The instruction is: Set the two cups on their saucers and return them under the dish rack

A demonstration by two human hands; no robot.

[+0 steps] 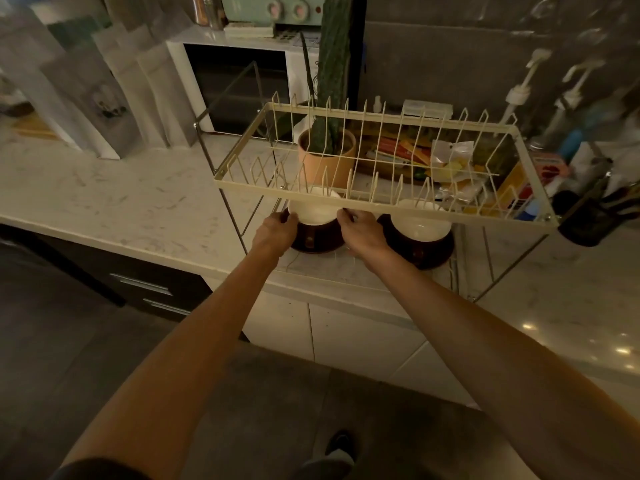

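Marble counter (104,199), cream wire dish rack (381,199) just above both hands, terracotta plant pot (327,154) beyond the fingers. Left hand (275,232) and right hand (363,233) curl around left cup (313,211) on its saucer (317,242); right cup (420,225) on saucer just right of the fingers, under rack

no readable text, labels or numbers

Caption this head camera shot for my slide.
Both hands steady the left cup on its saucer under the dish rack.
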